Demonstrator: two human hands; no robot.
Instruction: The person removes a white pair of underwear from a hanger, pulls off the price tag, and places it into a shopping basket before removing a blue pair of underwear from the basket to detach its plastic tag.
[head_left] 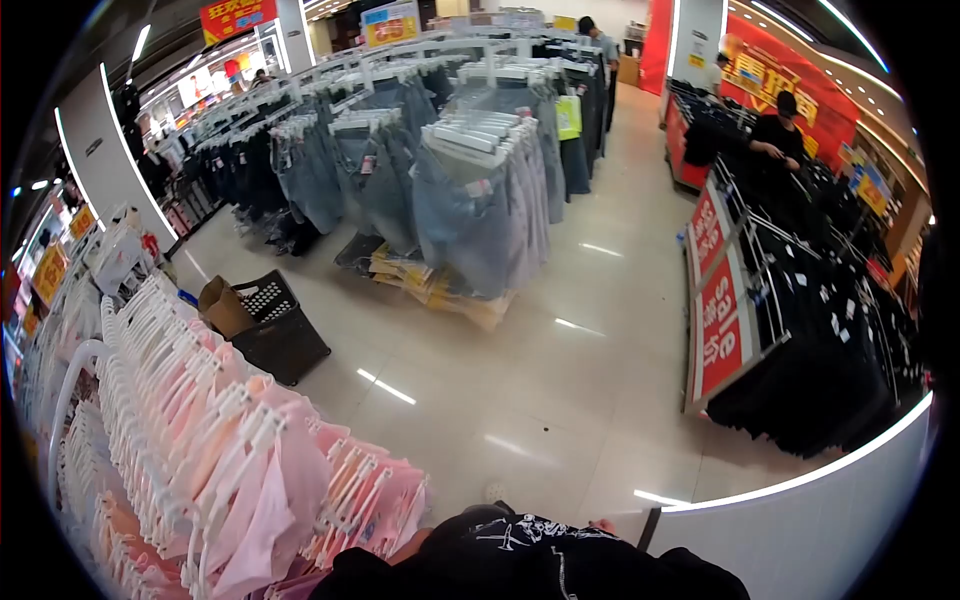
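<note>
At the bottom of the head view, bare skin of my left hand or forearm (409,546) shows beside my black top (520,555). It is close to a rack of pink garments (270,490) on white hangers; its fingers are hidden. Only a small bit of my right hand (602,525) peeks out past the top's front, too little to show its fingers' pose. Whether either hand holds anything cannot be made out.
A black shopping basket (285,340) with a brown carton (225,305) stands on the tiled floor. Denim racks (460,210) fill the middle. Dark clothes (810,340) hang behind red sale signs (715,315) at right, where another person (775,135) stands. A pale lit panel (810,540) borders the lower right.
</note>
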